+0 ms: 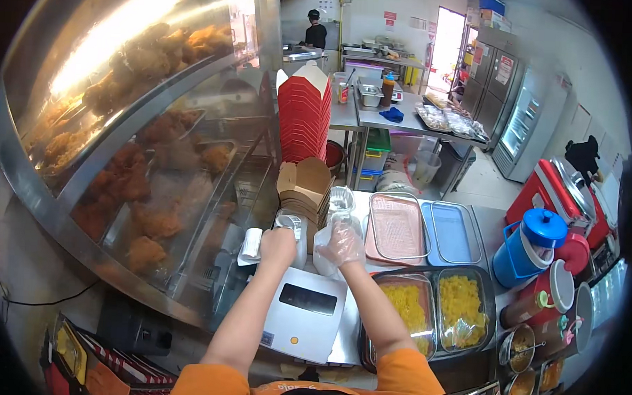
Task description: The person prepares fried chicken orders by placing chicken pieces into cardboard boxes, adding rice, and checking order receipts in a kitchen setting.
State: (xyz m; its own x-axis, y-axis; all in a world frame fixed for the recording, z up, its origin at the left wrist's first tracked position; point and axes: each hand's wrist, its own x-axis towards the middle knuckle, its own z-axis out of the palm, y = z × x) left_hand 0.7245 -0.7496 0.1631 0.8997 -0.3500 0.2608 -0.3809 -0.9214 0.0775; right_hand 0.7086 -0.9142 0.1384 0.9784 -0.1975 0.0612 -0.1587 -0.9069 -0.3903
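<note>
My left hand [279, 245] is bare and curled beside a clear plastic container [290, 221] that bears a printed label. Just left of it lies a white paper roll [251, 242]. A thin clear plastic glove covers my right hand [341, 245], which is at a translucent plastic container or bag [323, 258]. What either hand grips is hidden by the fingers. Below both hands sits a white box-shaped device [306, 330] with a dark window. Brown paper food boxes [305, 181], nested in a stack, stand just beyond, with another clear plastic container [342, 199] to their right.
A glass display case [133, 201] of fried chicken fills the left side. Red paper boxes [303, 118] form a tall stack behind. To the right are pink [398, 226] and blue [453, 233] trays, yellow food [461, 307] in clear-covered trays and a blue jug [522, 257]. A person [315, 33] stands far back.
</note>
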